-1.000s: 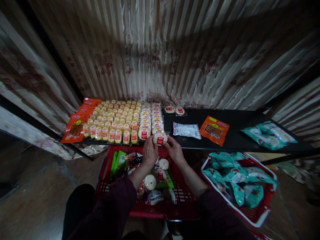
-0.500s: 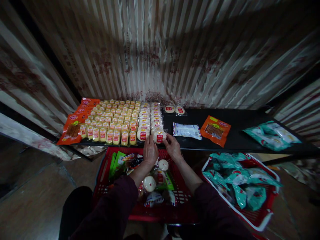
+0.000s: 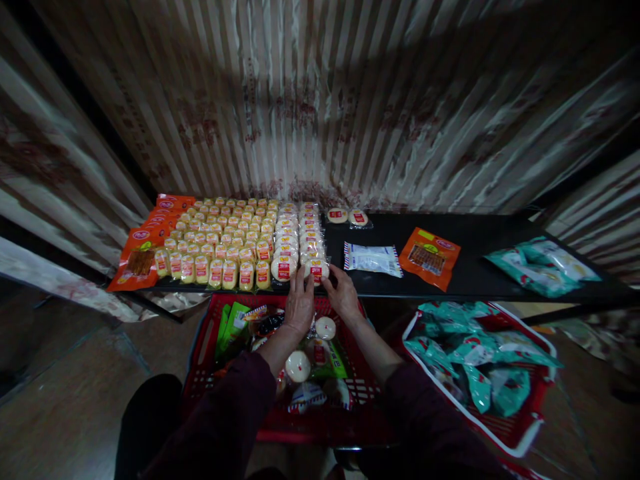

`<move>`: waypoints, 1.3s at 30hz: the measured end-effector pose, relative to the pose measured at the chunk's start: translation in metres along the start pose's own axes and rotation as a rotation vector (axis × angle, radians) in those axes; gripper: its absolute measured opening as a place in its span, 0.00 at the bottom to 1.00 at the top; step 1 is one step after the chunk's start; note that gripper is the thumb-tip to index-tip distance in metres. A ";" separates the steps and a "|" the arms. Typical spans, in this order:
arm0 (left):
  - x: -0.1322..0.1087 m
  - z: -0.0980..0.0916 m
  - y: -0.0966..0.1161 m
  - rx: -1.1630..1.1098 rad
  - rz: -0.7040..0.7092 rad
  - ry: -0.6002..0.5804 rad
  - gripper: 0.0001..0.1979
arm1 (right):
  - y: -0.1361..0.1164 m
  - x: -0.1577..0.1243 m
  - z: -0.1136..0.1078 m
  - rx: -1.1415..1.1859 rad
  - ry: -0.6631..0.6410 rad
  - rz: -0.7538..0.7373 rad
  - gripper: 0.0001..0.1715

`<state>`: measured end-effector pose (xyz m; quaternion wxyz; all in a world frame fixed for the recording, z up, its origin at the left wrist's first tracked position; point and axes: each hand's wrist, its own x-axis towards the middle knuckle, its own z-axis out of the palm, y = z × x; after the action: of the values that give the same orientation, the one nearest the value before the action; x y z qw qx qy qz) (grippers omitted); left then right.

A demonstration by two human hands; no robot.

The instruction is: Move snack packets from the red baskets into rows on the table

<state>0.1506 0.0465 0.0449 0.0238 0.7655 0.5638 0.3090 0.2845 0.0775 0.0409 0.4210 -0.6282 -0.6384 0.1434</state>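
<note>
At the front end of the rightmost row stands a round wrapped cake (image 3: pixel 317 269) with a red and white label. My left hand (image 3: pixel 300 307) has its fingertips against the cake's lower left side. The thumb and fingers of my right hand (image 3: pixel 343 293) are at its right edge, so the cake sits between both hands. Just left is another row of round wrapped cakes (image 3: pixel 285 267). Beyond it stand many small yellow wrapped cakes (image 3: pixel 230 272) in rows. Below my forearms, a red basket (image 3: pixel 265 427) holds mixed snack packets and loose round cakes.
Orange packets (image 3: pixel 137 257) overlap at the black shelf's (image 3: pixel 480 247) left end. Right of my hands lie a white-blue packet (image 3: pixel 373 259), an orange packet (image 3: pixel 430 257) and teal bags (image 3: pixel 543 267). A second basket (image 3: pixel 530 437) holds teal bags. A striped curtain (image 3: pixel 300 100) hangs behind.
The round cake between my hands has been pushed slightly in against its row and now lines up with it. My right fingers have loosened a little; the view has shifted slightly.
</note>
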 end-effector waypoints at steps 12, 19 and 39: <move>-0.001 -0.010 -0.006 0.108 -0.019 -0.036 0.22 | -0.002 0.000 0.009 -0.029 -0.003 -0.011 0.32; 0.001 -0.007 -0.008 0.084 -0.010 -0.001 0.19 | 0.003 0.002 0.007 0.034 -0.022 0.007 0.35; -0.009 -0.004 -0.015 -0.013 0.069 -0.011 0.24 | 0.004 -0.006 0.002 0.140 -0.020 0.069 0.34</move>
<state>0.1346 0.0429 0.0381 0.0214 0.7860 0.5350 0.3092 0.2853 0.0736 0.0351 0.4524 -0.6175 -0.6088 0.2082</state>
